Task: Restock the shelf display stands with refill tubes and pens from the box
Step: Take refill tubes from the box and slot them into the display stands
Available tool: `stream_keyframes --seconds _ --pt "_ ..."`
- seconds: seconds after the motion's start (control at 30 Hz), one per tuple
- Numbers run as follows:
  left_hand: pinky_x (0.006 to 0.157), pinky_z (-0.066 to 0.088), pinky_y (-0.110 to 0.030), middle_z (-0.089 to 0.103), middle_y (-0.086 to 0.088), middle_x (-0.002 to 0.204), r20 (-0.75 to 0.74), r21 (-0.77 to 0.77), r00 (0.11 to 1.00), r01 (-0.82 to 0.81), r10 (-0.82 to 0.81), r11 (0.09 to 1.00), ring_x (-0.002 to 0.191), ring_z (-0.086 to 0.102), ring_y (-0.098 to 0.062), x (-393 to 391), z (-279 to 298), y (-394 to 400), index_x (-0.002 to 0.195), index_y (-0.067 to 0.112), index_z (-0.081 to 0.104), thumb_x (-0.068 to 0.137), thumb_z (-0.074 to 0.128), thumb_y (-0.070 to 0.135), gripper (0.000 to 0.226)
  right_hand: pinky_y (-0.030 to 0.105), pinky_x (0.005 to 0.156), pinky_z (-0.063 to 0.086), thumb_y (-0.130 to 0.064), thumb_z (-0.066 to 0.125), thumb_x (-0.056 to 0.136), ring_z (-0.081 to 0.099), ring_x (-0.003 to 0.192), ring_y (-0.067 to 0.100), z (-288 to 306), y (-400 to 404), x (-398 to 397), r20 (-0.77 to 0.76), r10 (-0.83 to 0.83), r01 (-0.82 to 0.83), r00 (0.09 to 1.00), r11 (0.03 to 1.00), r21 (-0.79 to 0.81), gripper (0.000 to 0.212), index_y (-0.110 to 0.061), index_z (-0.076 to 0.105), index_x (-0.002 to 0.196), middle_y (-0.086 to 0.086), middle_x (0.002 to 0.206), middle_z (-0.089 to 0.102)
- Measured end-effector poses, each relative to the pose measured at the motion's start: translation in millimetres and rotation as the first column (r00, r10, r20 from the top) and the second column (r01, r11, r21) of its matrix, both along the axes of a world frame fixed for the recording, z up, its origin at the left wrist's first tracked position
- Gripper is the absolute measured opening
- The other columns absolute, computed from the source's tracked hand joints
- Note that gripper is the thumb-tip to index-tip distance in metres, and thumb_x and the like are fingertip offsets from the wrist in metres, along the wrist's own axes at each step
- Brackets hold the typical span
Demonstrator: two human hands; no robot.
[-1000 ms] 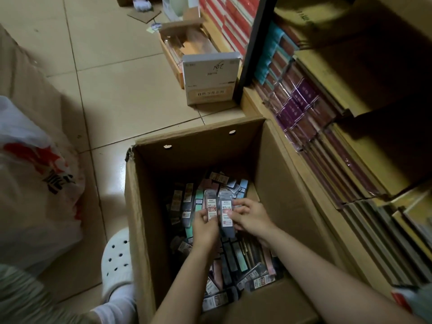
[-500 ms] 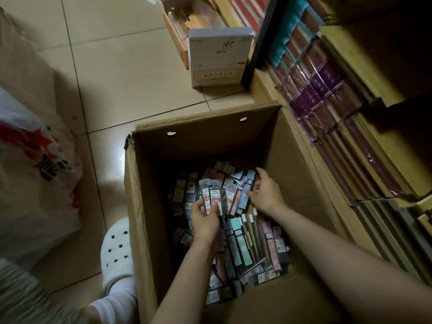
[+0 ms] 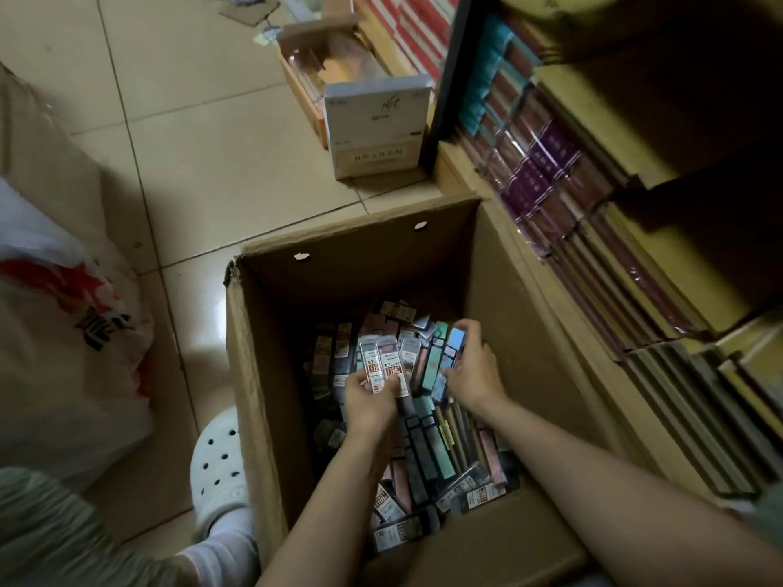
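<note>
An open cardboard box [image 3: 262,374] stands on the tiled floor, its bottom covered with several flat refill tube packs in grey, green, pink and blue. Both my hands are down inside it. My left hand [image 3: 370,402] holds a fanned bunch of clear refill tubes [image 3: 383,364] with red and white labels. Just to the right, my right hand [image 3: 472,372] closes its fingers on a blue refill pack [image 3: 453,347] near the box's far right side.
The shelf unit [image 3: 614,247] with stacked notebooks runs along the right. A white carton [image 3: 377,129] and an open brown carton [image 3: 326,65] sit on the floor beyond the box. A white plastic bag [image 3: 63,332] lies left; my white shoe [image 3: 218,463] is beside the box.
My right hand left the bunch in my left hand, reached toward the far right of the box and took hold of a blue pack. The left hand's bunch stayed about where it was.
</note>
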State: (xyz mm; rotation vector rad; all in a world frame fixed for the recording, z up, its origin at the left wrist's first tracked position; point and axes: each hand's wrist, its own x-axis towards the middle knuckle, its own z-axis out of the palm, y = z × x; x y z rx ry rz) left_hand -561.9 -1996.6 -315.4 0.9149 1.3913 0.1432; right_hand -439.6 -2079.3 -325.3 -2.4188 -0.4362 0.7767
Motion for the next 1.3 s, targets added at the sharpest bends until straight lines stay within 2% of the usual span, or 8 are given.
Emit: stream_keyframes --seconds 0.17,0.27,0.33,0.47,0.6,0.9,1.07,1.3 --pt "0.066 0.06 -0.044 0.064 -0.017 0.108 0.142 -0.013 0.98 0.143 -0.14 0.99 0.087 0.066 -0.03 2.1 60.8 22.1 0.125 0.005 0.049 0.09 0.061 -0.001 0.037 0.034 0.065 0.056 0.001 0.07 0.082 0.065 0.074 0.015 67.1 -8.8 3.8 0.029 0.124 -0.126 0.992 0.989 0.081 0.066 -0.036 0.033 0.123 0.002 0.092 0.065" --pt "0.049 0.058 -0.035 0.063 -0.013 0.098 0.199 0.092 0.904 0.369 -0.38 0.925 0.075 0.067 -0.026 5.9 110.9 39.4 0.121 0.006 0.049 0.087 0.064 -0.003 0.038 0.016 0.051 0.049 0.001 0.071 0.081 0.062 0.064 0.002 134.3 -13.8 14.3 0.118 0.204 -0.222 0.972 0.96 0.172 0.066 -0.037 0.032 0.119 -0.003 0.089 0.061" --pt "0.049 0.058 -0.034 0.064 -0.012 0.096 0.181 0.202 0.81 0.524 -0.558 0.827 0.075 0.067 -0.023 13.6 144.6 49.0 0.119 0.008 0.051 0.083 0.069 -0.002 0.041 0.016 0.056 0.052 -0.001 0.072 0.08 0.063 0.069 -0.001 185.4 -21.6 19.4 0.181 0.215 -0.252 0.96 0.945 0.21 0.066 -0.035 0.032 0.12 -0.003 0.091 0.06" --pt "0.068 0.06 -0.034 0.07 -0.007 0.1 0.134 0.383 0.634 0.676 -0.762 0.63 0.086 0.07 -0.019 38.0 206.4 54.2 0.114 0.014 0.057 0.078 0.076 0.004 0.041 0.044 0.076 0.058 -0.007 0.077 0.076 0.066 0.075 0.015 277.0 -50.6 23.9 0.29 0.118 -0.208 0.95 0.93 0.304 0.065 -0.031 0.034 0.119 0.002 0.098 0.064" --pt "0.057 0.056 -0.024 0.072 -0.008 0.097 0.311 0.488 0.565 0.595 -0.764 0.639 0.074 0.073 -0.013 67.1 261.6 39.5 0.111 0.008 0.06 0.074 0.077 0.007 0.041 0.052 0.08 0.056 -0.015 0.078 0.077 0.069 0.083 0.023 348.4 -87.3 28.7 0.383 0.026 -0.17 0.923 0.922 0.348 0.064 -0.036 0.033 0.118 0.004 0.096 0.064" --pt "0.064 0.059 -0.036 0.075 -0.004 0.098 0.614 0.477 0.342 0.557 -0.712 0.679 0.088 0.073 -0.022 118.0 361.0 -7.4 0.114 0.017 0.061 0.083 0.07 0.012 0.033 0.041 0.07 0.062 -0.013 0.074 0.084 0.072 0.08 0.017 462.7 -170.2 58.8 0.615 -0.297 0.017 0.73 0.908 0.419 0.052 -0.035 0.034 0.109 0.006 0.102 0.065" --pt "0.081 0.057 -0.043 0.068 -0.011 0.112 0.654 0.427 0.349 0.563 -0.672 0.708 0.102 0.067 -0.027 136.7 373.8 -24.1 0.121 0.011 0.056 0.087 0.066 0.009 0.035 0.015 0.054 0.054 -0.014 0.078 0.08 0.065 0.075 0.002 493.4 -190.5 82.9 0.774 -0.339 0.103 0.535 0.935 0.338 0.047 -0.031 0.043 0.107 -0.014 0.088 0.058" --pt "0.097 0.05 -0.052 0.067 -0.013 0.111 0.706 0.358 0.36 0.562 -0.61 0.746 0.106 0.065 -0.03 159.7 375.9 -33.8 0.119 0.007 0.055 0.088 0.064 0.004 0.033 0.014 0.062 0.043 -0.012 0.08 0.077 0.059 0.085 0.009 497.3 -170.0 114.6 0.883 -0.216 0.119 0.418 0.976 0.183 0.042 -0.022 0.048 0.101 -0.007 0.097 0.059"
